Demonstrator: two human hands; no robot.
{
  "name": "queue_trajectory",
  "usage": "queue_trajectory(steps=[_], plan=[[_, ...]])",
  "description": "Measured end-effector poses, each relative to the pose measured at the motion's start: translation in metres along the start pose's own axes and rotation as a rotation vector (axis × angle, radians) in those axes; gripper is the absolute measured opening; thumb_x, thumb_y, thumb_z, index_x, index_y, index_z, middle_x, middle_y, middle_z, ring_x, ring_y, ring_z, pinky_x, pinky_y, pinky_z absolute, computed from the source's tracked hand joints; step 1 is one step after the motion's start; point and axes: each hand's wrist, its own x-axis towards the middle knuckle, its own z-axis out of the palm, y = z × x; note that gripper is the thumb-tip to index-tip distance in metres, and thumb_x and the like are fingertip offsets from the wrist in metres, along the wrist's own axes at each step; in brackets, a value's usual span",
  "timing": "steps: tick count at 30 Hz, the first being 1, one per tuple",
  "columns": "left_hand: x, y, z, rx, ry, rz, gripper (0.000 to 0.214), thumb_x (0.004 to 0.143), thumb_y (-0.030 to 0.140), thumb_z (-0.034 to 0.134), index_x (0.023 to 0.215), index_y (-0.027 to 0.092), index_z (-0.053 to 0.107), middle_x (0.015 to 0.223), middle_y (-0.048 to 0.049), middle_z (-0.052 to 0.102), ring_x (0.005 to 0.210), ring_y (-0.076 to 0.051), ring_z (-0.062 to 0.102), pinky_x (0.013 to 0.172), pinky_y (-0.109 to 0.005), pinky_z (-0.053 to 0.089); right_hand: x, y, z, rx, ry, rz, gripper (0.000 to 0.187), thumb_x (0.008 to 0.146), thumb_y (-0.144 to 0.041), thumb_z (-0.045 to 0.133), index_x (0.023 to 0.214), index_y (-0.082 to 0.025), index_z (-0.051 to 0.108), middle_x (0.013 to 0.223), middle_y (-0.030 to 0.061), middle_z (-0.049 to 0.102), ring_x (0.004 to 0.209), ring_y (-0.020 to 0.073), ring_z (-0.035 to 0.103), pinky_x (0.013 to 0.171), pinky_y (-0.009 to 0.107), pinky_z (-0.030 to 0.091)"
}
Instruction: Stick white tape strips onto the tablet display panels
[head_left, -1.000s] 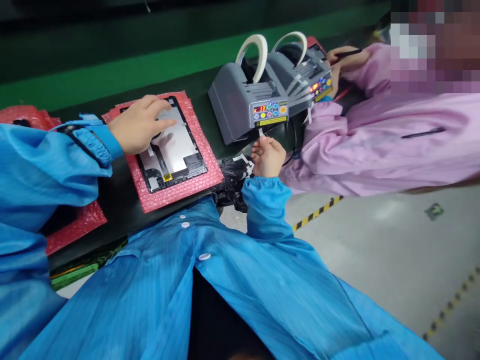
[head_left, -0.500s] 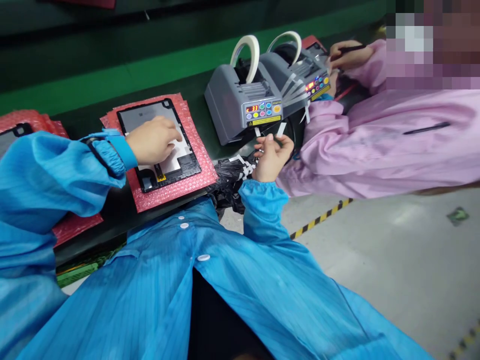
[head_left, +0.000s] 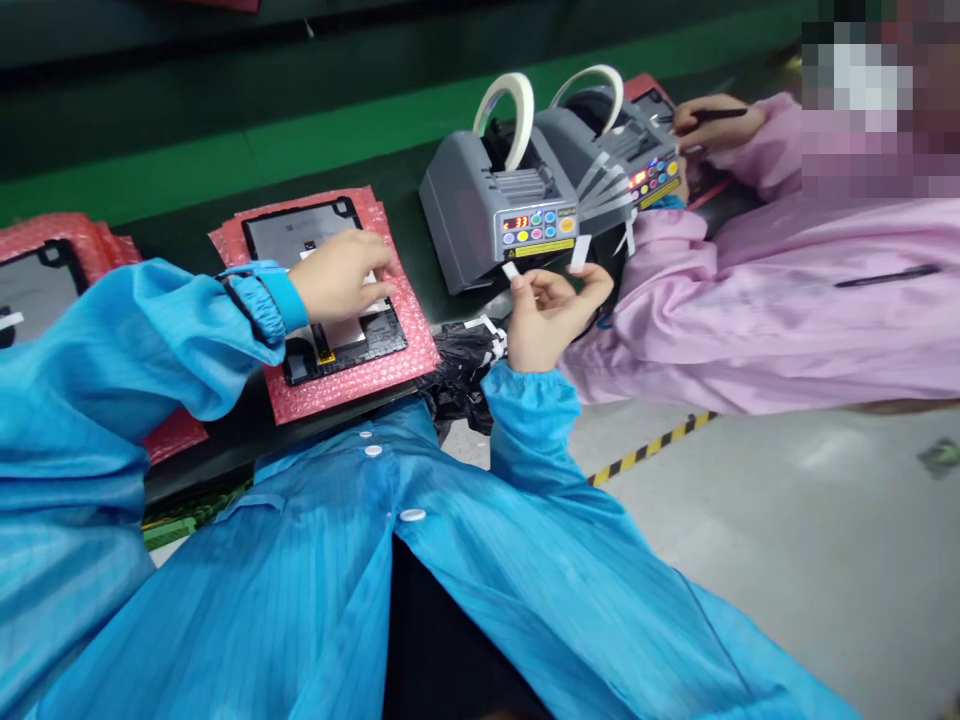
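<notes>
A tablet-sized display panel [head_left: 386, 332] with a black frame and grey back lies on pink bubble wrap [head_left: 412, 350]. My left hand [head_left: 341, 275] is over its middle, fingers bent and slightly apart, with white material showing beneath them. To the right, my right hand [head_left: 551, 315] is raised in front of a grey tape dispenser [head_left: 465, 220]. One short white tape strip [head_left: 511, 271] sticks up at a fingertip, and another white strip [head_left: 580, 254] stands on another finger. The near dispenser carries a white tape roll [head_left: 525, 120] and a lit display.
A second tape dispenser [head_left: 622, 140] adjoins the first, with strips hanging from its side. At the right, a co-worker in a pink sleeve [head_left: 712, 290] holds a dark pen-like tool. Another panel [head_left: 37, 285] lies on bubble wrap at left. A black plastic bag [head_left: 461, 375] hangs at the table edge.
My left hand has shifted slightly to the right over the panel. My right hand has drawn away from the dispenser's outlet, and the strips on its fingers now show more plainly.
</notes>
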Motion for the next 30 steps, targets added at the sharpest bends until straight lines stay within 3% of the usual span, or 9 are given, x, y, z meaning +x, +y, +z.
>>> queue_trajectory(steps=[5, 10, 17, 25, 30], plan=[[0.007, 0.014, -0.007, -0.142, 0.061, -0.05, 0.029, 0.093, 0.039, 0.057, 0.108, 0.017, 0.069, 0.101, -0.0069, 0.07, 0.098, -0.021, 0.063, 0.089, -0.032, 0.044, -0.006, -0.05, 0.026, 0.046, -0.41, 0.008, 0.052, 0.077, -0.036, 0.074, 0.104, -0.031, 0.03, 0.069, -0.0114, 0.061, 0.053, 0.0094, 0.055, 0.048, 0.024, 0.039], [0.0, 0.009, -0.007, -0.17, 0.027, -0.115, 0.023, 0.093, 0.036, 0.057, 0.099, 0.018, 0.071, 0.098, -0.0058, 0.07, 0.098, -0.02, 0.063, 0.087, -0.031, 0.044, -0.004, -0.075, 0.053, 0.06, -0.618, 0.17, 0.053, 0.074, -0.036, 0.079, 0.099, -0.03, 0.033, 0.065, -0.0104, 0.064, 0.048, 0.0093, 0.05, 0.046, 0.025, 0.038], [-0.007, -0.005, -0.003, -0.228, 0.039, -0.249, 0.026, 0.095, 0.032, 0.051, 0.101, 0.016, 0.069, 0.095, -0.0056, 0.069, 0.091, -0.019, 0.063, 0.08, -0.03, 0.044, 0.005, -0.071, 0.066, 0.092, -0.484, 0.377, 0.057, 0.065, -0.033, 0.086, 0.094, -0.028, 0.037, 0.074, -0.0097, 0.067, 0.068, 0.0105, 0.066, 0.058, 0.024, 0.051], [-0.006, -0.007, -0.001, -0.265, 0.002, -0.316, 0.025, 0.095, 0.033, 0.052, 0.101, 0.017, 0.069, 0.094, -0.0058, 0.07, 0.09, -0.019, 0.064, 0.08, -0.03, 0.044, 0.006, -0.05, 0.083, 0.218, -0.538, 0.438, 0.057, 0.064, -0.025, 0.085, 0.093, -0.027, 0.036, 0.061, -0.0137, 0.06, 0.055, 0.0068, 0.057, 0.054, 0.021, 0.046], [0.0, -0.009, 0.01, -0.154, -0.022, -0.431, 0.024, 0.094, 0.028, 0.049, 0.095, 0.016, 0.07, 0.096, -0.0068, 0.071, 0.099, -0.022, 0.062, 0.085, -0.033, 0.045, 0.008, -0.023, 0.093, 0.186, -0.49, 0.607, 0.056, 0.064, -0.017, 0.084, 0.097, -0.027, 0.039, 0.071, -0.0114, 0.063, 0.064, 0.0083, 0.063, 0.06, 0.022, 0.051]])
